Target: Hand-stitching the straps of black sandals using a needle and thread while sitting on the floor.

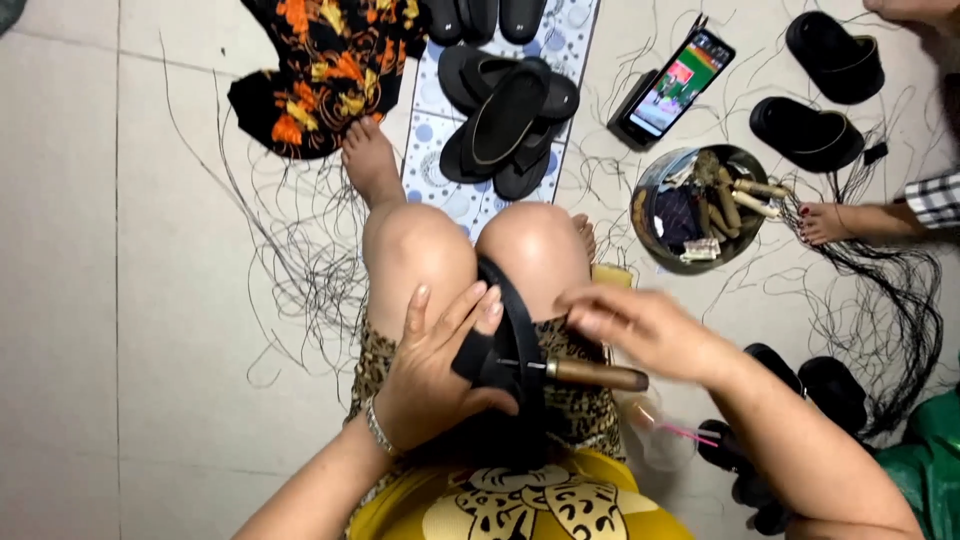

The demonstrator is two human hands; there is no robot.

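Black sandal [505,345] held between knees by left hand [430,370].

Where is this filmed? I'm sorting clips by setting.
Probably a home floor used for hand-stitching footwear: black shoe soles piled on a mat, loose black thread over the tiled floor, and a bowl of wooden-handled tools.

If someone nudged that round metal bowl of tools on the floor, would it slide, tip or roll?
The bowl sits flat and looks wide and low, so it would probably slide on the smooth tiles. The loose tools inside would likely rattle and shift.
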